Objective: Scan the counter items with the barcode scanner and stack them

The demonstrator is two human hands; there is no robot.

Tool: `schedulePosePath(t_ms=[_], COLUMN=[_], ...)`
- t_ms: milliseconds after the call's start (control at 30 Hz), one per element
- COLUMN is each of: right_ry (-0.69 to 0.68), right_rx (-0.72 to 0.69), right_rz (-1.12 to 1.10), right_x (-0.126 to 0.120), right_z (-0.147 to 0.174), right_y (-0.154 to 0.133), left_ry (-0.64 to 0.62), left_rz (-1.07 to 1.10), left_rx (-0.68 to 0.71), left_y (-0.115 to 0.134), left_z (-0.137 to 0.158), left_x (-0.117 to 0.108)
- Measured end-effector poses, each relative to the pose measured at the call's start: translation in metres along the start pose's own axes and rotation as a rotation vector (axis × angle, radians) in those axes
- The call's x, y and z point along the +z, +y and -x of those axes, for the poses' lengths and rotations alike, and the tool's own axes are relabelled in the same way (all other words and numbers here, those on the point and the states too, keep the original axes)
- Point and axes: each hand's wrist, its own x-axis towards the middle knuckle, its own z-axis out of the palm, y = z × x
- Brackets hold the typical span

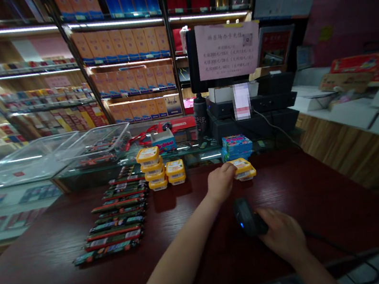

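My left hand reaches forward over the dark red counter, its fingers closed at the left edge of a yellow-lidded tub. That tub appears to sit on another one like it. In my right hand is a black barcode scanner with a small blue light, its cord trailing right. Further left stand a tall stack of yellow tubs and a shorter stack. Long dark packets with red edges lie in an overlapping column at the left.
A blue box stands behind the tubs by my left hand. Clear plastic trays rest on the glass case at the back left. A monitor with a paper sign and a black bottle stand behind. White boxes line the right.
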Motion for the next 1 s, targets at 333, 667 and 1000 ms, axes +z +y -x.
schedulePosePath(t_ms=[333, 667, 1000], right_ry=[-0.049, -0.014, -0.018], right_rx=[0.073, 0.06, 0.052], right_rz=[-0.038, -0.062, -0.06], right_x=[-0.006, -0.007, -0.008], right_z=[-0.004, -0.003, -0.005], right_y=[-0.006, -0.005, -0.005], left_ry=[-0.125, -0.156, -0.208], left_rz=[-0.265, -0.292, -0.202], left_rx=[0.299, 0.391, 0.387], left_y=[0.007, -0.008, -0.012], left_z=[-0.038, -0.041, -0.039], left_x=[0.028, 0.032, 0.018])
